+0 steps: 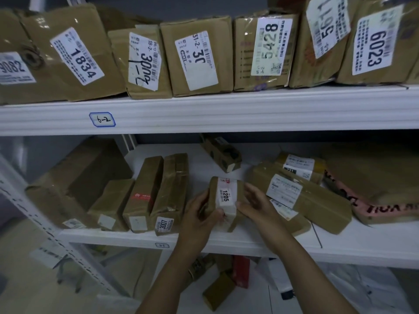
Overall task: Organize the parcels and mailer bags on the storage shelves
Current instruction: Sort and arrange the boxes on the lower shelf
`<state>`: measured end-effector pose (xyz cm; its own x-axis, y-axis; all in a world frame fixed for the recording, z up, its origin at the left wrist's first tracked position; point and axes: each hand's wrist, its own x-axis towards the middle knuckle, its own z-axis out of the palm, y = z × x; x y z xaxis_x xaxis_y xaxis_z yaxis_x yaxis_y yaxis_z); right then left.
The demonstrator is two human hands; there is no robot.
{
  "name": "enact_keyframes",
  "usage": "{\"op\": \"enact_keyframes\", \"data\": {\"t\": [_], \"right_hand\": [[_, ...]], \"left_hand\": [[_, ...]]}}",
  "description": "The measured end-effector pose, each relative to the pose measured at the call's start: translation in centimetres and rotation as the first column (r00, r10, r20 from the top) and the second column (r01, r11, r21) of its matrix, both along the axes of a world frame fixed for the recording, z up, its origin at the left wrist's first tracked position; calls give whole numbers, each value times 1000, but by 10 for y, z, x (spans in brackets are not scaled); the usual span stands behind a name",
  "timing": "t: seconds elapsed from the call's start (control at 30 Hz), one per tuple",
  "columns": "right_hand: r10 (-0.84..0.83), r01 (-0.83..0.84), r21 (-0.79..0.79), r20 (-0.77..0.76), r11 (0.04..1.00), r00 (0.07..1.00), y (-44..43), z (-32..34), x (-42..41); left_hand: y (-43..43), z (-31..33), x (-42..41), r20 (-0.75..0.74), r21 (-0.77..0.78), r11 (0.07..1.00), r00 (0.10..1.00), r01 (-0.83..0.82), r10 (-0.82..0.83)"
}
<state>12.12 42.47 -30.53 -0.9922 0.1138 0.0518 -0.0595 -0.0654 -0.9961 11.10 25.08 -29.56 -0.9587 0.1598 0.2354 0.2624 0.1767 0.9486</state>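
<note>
Here the small parcel (226, 201) labelled 1205 is held just above the front of the lower shelf (340, 244), in the gap between the row of upright parcels (145, 191) on the left and the loose heap (301, 196) on the right. The left hand (199, 215) grips its left side with curled fingers, and the right hand (254, 201) holds the opposite side between thumb and fingers. The step looks like standing this parcel up beside the one marked 3007 (169, 196). To do it well, keep the number label facing outward and readable. Set the bottom edge down first on bare shelf, then slide the parcel left until it touches its neighbour, so the row props it up. The taped wrapping looks slick and the parcel is narrow, so it may tip if let go early; keep one hand on it until it leans firmly. Mind the heap near the right wrist and the pink mailer bag (362, 201) beyond it.
</note>
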Motion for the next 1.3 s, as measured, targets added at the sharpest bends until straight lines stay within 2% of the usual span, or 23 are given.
{"op": "enact_keyframes", "data": {"t": [0.1, 0.23, 0.3, 0.37, 0.43, 0.53, 0.57, 0.63, 0.7, 0.77, 0.83, 0.97, 1.1, 1.2, 1.3], "right_hand": [[35, -34, 26, -25, 999, 999, 3, 1, 4], [20, -11, 185, -45, 983, 999, 0, 2, 7], [27, 6, 339, -91, 941, 995, -2, -2, 6], [58, 17, 538, -121, 843, 991, -4, -7, 1], [100, -11, 639, -104, 769, 990, -5, -15, -6], [112, -33, 704, -66, 709, 992, -8, -19, -14], [126, -45, 703, -64, 710, 990, -10, -19, -16], [176, -78, 702, -69, 708, 982, -16, -19, -19], [214, -105, 713, -64, 693, 975, -24, -17, -23], [250, -138, 699, -60, 702, 966, -31, -16, -29], [273, -162, 689, -55, 707, 960, -38, -16, -33], [261, -131, 722, -71, 679, 963, -51, -18, -37], [226, -98, 738, -76, 667, 971, -59, -20, -37], [217, -86, 743, -81, 663, 973, -59, -16, -37], [235, -97, 786, -63, 610, 970, -60, -15, -37]], "left_hand": [[-7, -7, -3, -7, -1, 995, 995, 98, -98], [-8, -18, -8, -64, -236, 969, 994, 76, -93], [-5, -20, -7, -119, -357, 934, 991, 18, -65], [-7, -21, -3, -143, -378, 926, 988, -1, -57], [-16, -20, 0, -232, -427, 899, 973, -95, -8], [-44, -15, -11, -490, -509, 793, 870, -335, 52], [-56, -13, -17, -522, -544, 748, 851, -380, 54], [-80, -13, -29, -511, -643, 645, 859, -412, 39], [-97, -9, -36, -445, -746, 557, 896, -364, -11], [-108, -5, -40, -365, -807, 510, 930, -297, -37], [-116, -6, -45, -303, -817, 522, 952, -244, -30], [-131, -14, -55, -257, -768, 619, 964, -162, -66], [-134, -14, -56, -266, -756, 633, 962, -165, -68], [-132, -12, -55, -293, -776, 602, 953, -189, -79], [-120, -10, -50, -259, -860, 473, 962, -190, -85]]}}
